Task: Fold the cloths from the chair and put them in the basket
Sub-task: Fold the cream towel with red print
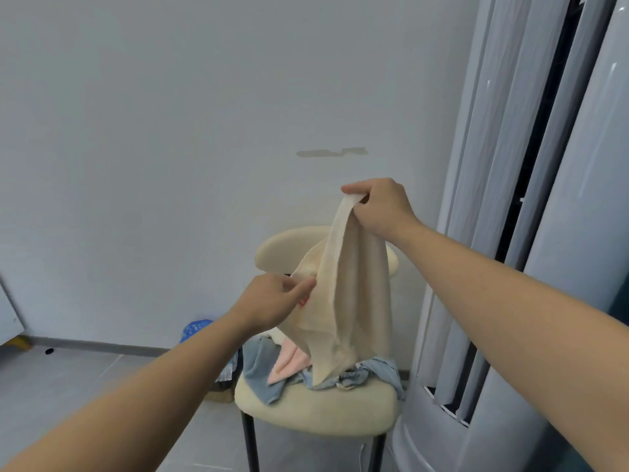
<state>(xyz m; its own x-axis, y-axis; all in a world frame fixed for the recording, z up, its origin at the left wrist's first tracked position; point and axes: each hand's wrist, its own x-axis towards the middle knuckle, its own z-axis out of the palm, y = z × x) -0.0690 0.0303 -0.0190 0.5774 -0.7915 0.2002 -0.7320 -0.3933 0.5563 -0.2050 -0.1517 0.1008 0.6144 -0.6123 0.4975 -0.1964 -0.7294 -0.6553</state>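
A beige cloth [354,294] hangs above the cream chair [323,412], its lower end still touching the pile on the seat. My right hand [381,207] pinches its top corner, raised high. Lower and to the left, my left hand [272,303] pinches another edge of the same cloth near a small red mark. On the seat lie a pink cloth [289,364], a blue cloth [260,373] and a light blue crumpled cloth [371,373]. No basket is in view.
A tall grey standing air conditioner [544,267] rises close to the chair on the right. A blue patterned bag [195,328] and a dark packet lie on the floor left of the chair, by the white wall. The grey tiled floor [68,386] spreads to the left.
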